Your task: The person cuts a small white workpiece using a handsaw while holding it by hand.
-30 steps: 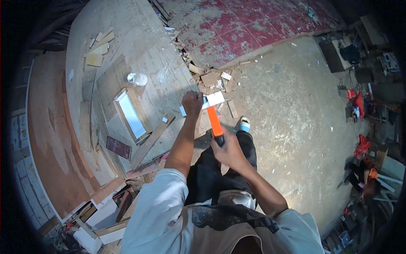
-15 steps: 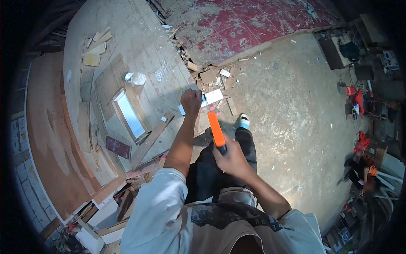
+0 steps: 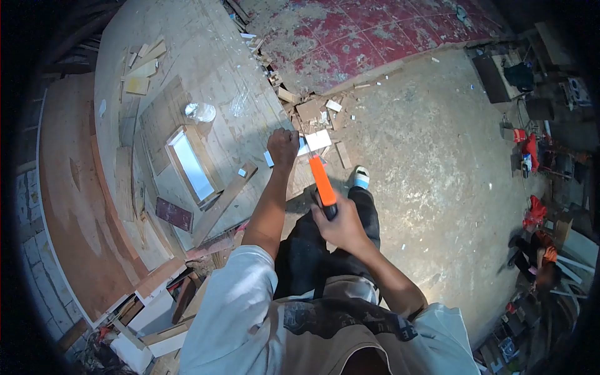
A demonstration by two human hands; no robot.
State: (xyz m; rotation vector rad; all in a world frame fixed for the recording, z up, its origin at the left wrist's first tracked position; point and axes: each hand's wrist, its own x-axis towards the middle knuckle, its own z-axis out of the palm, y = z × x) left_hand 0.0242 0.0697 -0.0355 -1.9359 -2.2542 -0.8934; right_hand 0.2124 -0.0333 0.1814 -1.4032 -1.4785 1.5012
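Observation:
My right hand (image 3: pixel 342 224) is wrapped round the dark handle of a tool with an orange body (image 3: pixel 322 180). The tool's thin far end meets a white piece (image 3: pixel 319 140) that juts past the table edge. My left hand (image 3: pixel 283 147) is closed on the white piece's near-table part, pressing it at the edge of the wooden table (image 3: pixel 250 75). A small blue-white block (image 3: pixel 269 159) lies just left of my left hand.
On the table are a wooden frame with a white panel (image 3: pixel 192 165), a plastic-wrapped container (image 3: pixel 201 112), a plank (image 3: pixel 225 203) and a dark red board (image 3: pixel 174 214). Wood scraps (image 3: pixel 308 111) lie on the floor beyond. A person (image 3: pixel 539 255) is at the far right.
The orange tool and my right hand have moved slightly forward, then back, then forward again along the white piece. My left hand has stayed nearly still.

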